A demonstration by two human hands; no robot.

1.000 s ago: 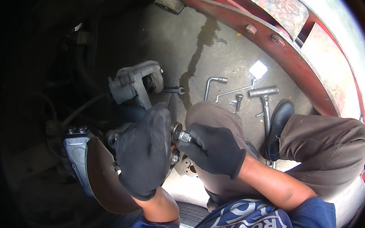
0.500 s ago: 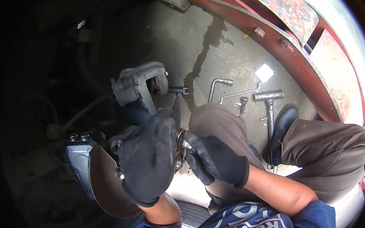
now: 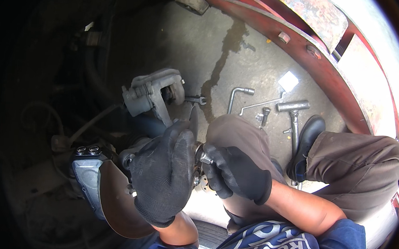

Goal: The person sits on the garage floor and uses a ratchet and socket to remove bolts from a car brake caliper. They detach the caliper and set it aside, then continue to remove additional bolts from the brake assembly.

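My left hand (image 3: 163, 176), in a black work glove, is closed round the middle of a wheel hub, its fingers pressed together. Most of the hub is hidden behind the glove; a few metal studs (image 3: 197, 175) show beside it. Below the hand curves the smooth edge of a brown metal disc (image 3: 116, 201). My right hand (image 3: 237, 174), gloved alike, pinches a shiny hex nut (image 3: 206, 158) between thumb and fingers at the hub's right side. Whether the nut sits on a thread is hidden. Above the hands hangs a grey brake caliper (image 3: 153, 93).
On the concrete floor lie an L-shaped socket wrench (image 3: 242, 90), a thin bent rod (image 3: 261, 104), a dark bolt (image 3: 265, 116), a T-shaped hammer-like tool (image 3: 294, 106) and an open-ended wrench (image 3: 200, 100). A red frame (image 3: 302, 53) curves along the right. A blue-grey lamp (image 3: 87, 177) stands left.
My right fingers have shifted slightly on the nut, and more of its hex side shows. My left hand stays nearly where it was.
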